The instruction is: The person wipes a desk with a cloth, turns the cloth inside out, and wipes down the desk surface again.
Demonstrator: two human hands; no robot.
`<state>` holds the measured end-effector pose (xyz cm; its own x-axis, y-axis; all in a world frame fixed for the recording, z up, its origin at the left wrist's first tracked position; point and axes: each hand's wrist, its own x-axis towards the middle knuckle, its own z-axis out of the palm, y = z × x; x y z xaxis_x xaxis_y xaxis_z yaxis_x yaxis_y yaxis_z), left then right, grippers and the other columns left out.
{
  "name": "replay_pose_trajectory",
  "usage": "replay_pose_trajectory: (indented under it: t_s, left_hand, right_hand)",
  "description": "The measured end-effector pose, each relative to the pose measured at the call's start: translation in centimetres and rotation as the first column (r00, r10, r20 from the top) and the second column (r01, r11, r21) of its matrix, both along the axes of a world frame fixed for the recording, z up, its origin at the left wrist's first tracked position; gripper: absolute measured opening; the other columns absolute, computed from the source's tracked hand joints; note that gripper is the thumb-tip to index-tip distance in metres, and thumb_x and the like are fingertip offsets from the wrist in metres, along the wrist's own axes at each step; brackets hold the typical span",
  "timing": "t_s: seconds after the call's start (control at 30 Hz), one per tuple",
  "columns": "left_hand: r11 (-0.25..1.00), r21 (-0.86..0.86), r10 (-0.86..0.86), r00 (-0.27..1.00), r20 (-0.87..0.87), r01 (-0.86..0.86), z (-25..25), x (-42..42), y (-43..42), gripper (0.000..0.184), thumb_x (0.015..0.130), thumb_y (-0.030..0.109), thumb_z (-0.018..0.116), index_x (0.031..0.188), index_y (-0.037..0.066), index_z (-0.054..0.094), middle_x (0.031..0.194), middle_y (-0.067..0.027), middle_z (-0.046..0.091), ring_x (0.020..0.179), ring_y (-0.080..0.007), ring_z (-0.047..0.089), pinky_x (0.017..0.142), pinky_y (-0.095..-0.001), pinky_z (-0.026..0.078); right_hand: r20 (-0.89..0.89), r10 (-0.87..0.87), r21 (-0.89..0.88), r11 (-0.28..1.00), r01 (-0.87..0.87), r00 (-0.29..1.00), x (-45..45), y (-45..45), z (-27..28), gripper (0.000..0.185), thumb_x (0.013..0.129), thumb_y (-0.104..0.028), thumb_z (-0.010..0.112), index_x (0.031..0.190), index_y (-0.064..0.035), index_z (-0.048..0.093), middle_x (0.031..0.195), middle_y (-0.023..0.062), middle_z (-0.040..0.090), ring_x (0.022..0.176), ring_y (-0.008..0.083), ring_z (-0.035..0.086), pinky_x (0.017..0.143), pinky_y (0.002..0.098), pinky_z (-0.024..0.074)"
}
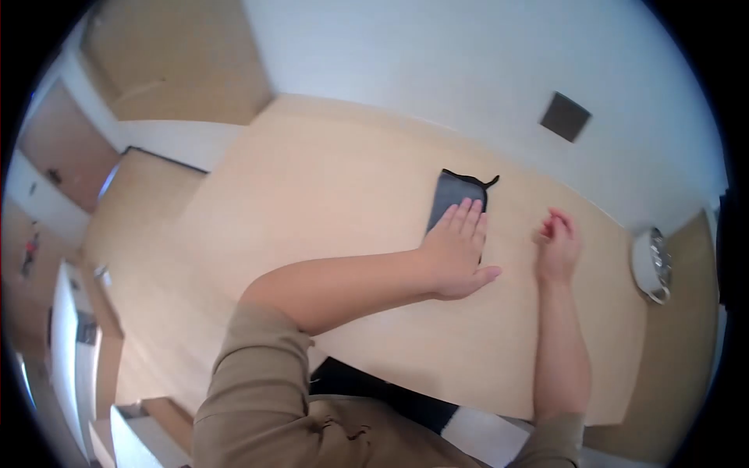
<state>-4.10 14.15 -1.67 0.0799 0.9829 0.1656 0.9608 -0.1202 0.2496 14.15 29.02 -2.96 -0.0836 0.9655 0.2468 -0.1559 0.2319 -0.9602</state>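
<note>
Spread flat and released, the grip of the left hand [456,253] lies palm down over the dark grey pouch [449,195], its fingers pointing toward the far end of the pouch and its thumb held out to the right, off the fabric. The pouch rests on the pale wooden counter [351,171], with its near part mostly hidden under the palm. Along the far edge of the pouch runs a black cord [468,178], whose loose end sticks out to the right.

To the right of the pouch, and apart from it, the right hand [558,249] has its fingers loosely curled. They are slightly blurred, and I cannot tell whether the fingertips meet the palm or whether that hand touches the counter.

Well to the right of the pouch, by the end of the counter, is a white container [646,265] with a small handle and something shiny and metallic at its opening; I cannot tell what it rests on. Beyond the pouch rises a white wall [390,54], and beyond it to the right, a dark square plate [566,117] is on that wall. On the near side of the pouch, the left forearm comes out of a brown sleeve [257,351] and reaches across the counter.
</note>
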Motion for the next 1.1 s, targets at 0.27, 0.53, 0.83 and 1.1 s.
replay_pose_trajectory:
  t_s: [0.27,0.53,0.83,1.1]
  left_hand:
    - [0.980,-0.016,0.198,0.978,-0.065,-0.200,1.4,-25.3,-7.8,0.079,0.091,0.040,0.057,0.147,-0.007,0.031,0.154,-0.0282,0.032,0.147,-0.0399,0.024,0.120,-0.0436,0.019]
    - [0.833,-0.049,0.545,0.832,-0.103,-0.552,0.4,-37.8,-14.7,0.081,0.097,0.047,0.046,0.151,-0.007,0.022,0.159,-0.0251,0.023,0.150,-0.0373,0.015,0.122,-0.0428,0.014]
    - [0.997,-0.061,0.036,0.997,-0.074,-0.041,1.7,-23.4,-8.5,0.098,0.084,0.047,0.062,0.149,-0.013,0.021,0.154,-0.0345,0.023,0.147,-0.0474,0.017,0.121,-0.0465,0.014]
    - [0.994,-0.071,-0.088,0.996,0.011,0.088,1.8,-16.5,-6.9,0.095,0.090,0.049,0.055,0.150,-0.012,0.015,0.156,-0.0325,0.020,0.148,-0.0413,0.018,0.122,-0.0439,0.013]
  right_hand:
    - [-0.150,0.046,-0.124,0.990,-0.065,0.988,0.9,0.5,0.3,0.017,0.099,-0.005,0.046,0.103,-0.0035,0.063,0.082,0.0000,0.056,0.071,0.0068,0.051,0.059,0.0214,0.0432]
    - [-0.087,0.112,-0.085,0.989,-0.120,0.990,0.6,1.0,-0.5,0.016,0.098,-0.006,0.048,0.098,-0.0029,0.064,0.079,-0.0013,0.055,0.071,0.0056,0.049,0.061,0.0202,0.0412]
    - [-0.024,0.129,-0.020,0.991,-0.130,0.991,0.3,0.9,-0.9,0.015,0.097,-0.004,0.050,0.098,-0.0023,0.065,0.078,-0.0010,0.055,0.071,0.0068,0.049,0.064,0.0212,0.0409]
    - [-0.043,0.164,-0.071,0.983,-0.167,0.986,0.9,0.4,-0.5,0.016,0.097,-0.004,0.049,0.098,-0.0020,0.064,0.078,-0.0004,0.055,0.071,0.0071,0.049,0.063,0.0218,0.0414]
